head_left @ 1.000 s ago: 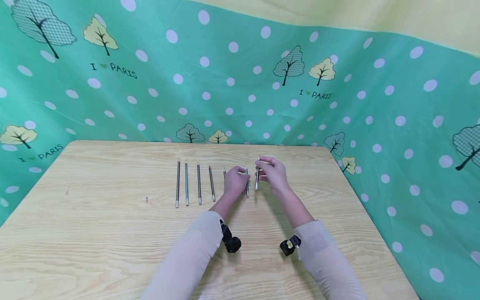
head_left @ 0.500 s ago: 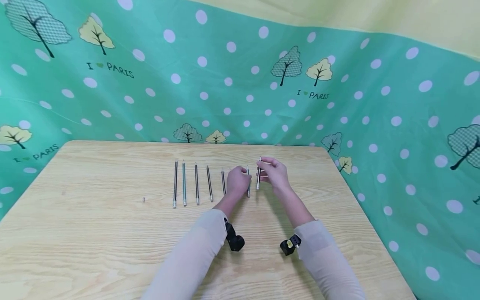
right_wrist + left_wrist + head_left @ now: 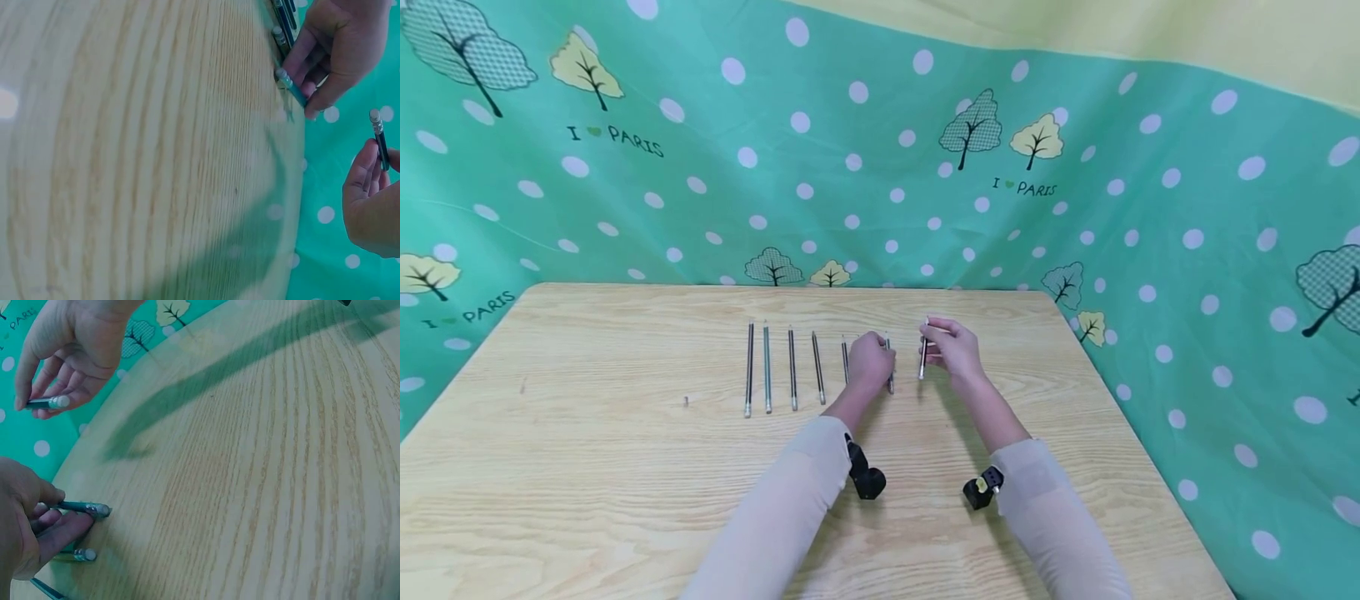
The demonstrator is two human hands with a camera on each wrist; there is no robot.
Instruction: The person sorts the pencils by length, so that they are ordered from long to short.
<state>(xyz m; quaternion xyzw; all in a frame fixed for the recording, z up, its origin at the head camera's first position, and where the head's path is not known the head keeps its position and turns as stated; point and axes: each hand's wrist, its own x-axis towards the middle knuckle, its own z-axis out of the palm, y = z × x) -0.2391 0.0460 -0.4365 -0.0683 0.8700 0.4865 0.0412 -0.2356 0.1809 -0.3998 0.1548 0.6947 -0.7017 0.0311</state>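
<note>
In the head view my left hand (image 3: 871, 360) pinches a short teal pencil (image 3: 891, 377) at the right end of a row of pencils. Its eraser end points toward me, low over the table in the left wrist view. To the right, my right hand (image 3: 955, 348) holds a short dark pencil (image 3: 922, 360) between thumb and fingers. In the right wrist view this dark pencil (image 3: 380, 140) has its white eraser end sticking out. Another pencil (image 3: 78, 555) lies under my left hand in the left wrist view, mostly hidden from the head camera.
Left of my hands, several pencils lie side by side, from a long dark pencil (image 3: 749, 371) and a teal pencil (image 3: 767, 367) to shorter dark ones. A tiny object (image 3: 686, 402) lies farther left on the wooden table (image 3: 587, 483). A green dotted cloth (image 3: 820, 167) hangs behind.
The gap between the two held pencils has widened: my left hand has shifted slightly left with the teal pencil, and my right hand slightly right with the dark one.
</note>
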